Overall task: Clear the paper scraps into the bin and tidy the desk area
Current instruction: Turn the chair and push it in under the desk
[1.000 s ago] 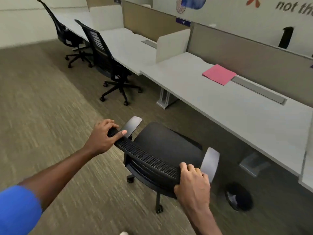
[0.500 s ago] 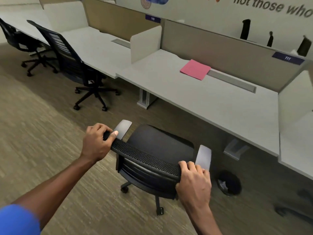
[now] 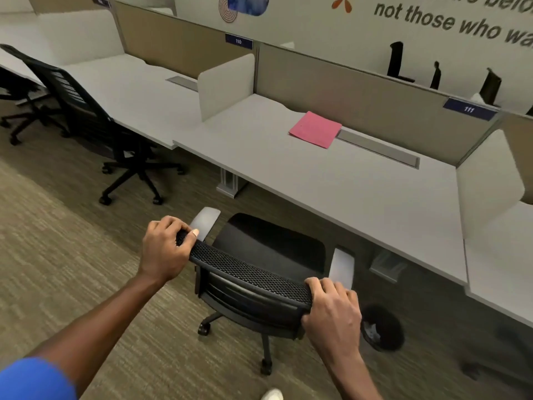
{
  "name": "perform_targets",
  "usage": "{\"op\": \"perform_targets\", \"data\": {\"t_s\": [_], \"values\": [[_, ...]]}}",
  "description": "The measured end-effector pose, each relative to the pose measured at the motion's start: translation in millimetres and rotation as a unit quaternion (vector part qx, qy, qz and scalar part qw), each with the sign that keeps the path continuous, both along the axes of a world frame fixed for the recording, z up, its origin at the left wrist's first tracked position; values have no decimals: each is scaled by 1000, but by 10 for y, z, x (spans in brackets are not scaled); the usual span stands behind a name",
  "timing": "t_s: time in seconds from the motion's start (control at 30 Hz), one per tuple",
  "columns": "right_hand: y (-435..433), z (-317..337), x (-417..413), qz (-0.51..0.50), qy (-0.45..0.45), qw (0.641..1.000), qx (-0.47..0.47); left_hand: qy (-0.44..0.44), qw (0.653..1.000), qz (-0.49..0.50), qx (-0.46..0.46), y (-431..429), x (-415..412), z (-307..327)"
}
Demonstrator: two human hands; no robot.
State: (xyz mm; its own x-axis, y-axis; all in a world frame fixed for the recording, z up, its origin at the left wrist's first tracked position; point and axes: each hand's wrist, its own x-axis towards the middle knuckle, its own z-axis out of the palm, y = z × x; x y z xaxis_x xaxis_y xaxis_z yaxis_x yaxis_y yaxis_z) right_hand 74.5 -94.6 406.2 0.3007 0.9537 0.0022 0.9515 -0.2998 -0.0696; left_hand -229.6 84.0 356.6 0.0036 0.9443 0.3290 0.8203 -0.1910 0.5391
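Head view: both hands, left (image 3: 164, 249) and right (image 3: 331, 316), close their fingers around the chair (image 3: 253, 272) back's top edge. Right of the chair, the bin (image 3: 382, 330) sits under the desk (image 3: 360, 197).

we see an evenly lit office, bright and soft, with no hard glare; the light seems to come from overhead, though no lamp shows. the desk (image 3: 331, 183) top reads pale and flat, and under it the floor falls into deep shadow, where the bin (image 3: 382, 327) is dark and smeared. our chair (image 3: 259, 272) throws only a faint shadow on the carpet (image 3: 57, 269). the wide lens bends straight lines: the desk edges bow and the wall text (image 3: 450, 21) tilts and softens toward the right edge. the lower right corner is blurred, and so is the blue sleeve (image 3: 34, 379) at lower left. the middle is fairly sharp.
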Motion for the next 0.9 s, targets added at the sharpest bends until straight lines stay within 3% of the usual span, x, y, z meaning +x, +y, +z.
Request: {"op": "perform_targets", "data": {"t_s": [0.6,0.9], "values": [[1414,-91,828,66,5,998,-14,36,995,-68,-69,1513,789,195],[1826,-177,1014,7,-13,1000,-12,57,990,-110,-70,2214,1041,147]]}}
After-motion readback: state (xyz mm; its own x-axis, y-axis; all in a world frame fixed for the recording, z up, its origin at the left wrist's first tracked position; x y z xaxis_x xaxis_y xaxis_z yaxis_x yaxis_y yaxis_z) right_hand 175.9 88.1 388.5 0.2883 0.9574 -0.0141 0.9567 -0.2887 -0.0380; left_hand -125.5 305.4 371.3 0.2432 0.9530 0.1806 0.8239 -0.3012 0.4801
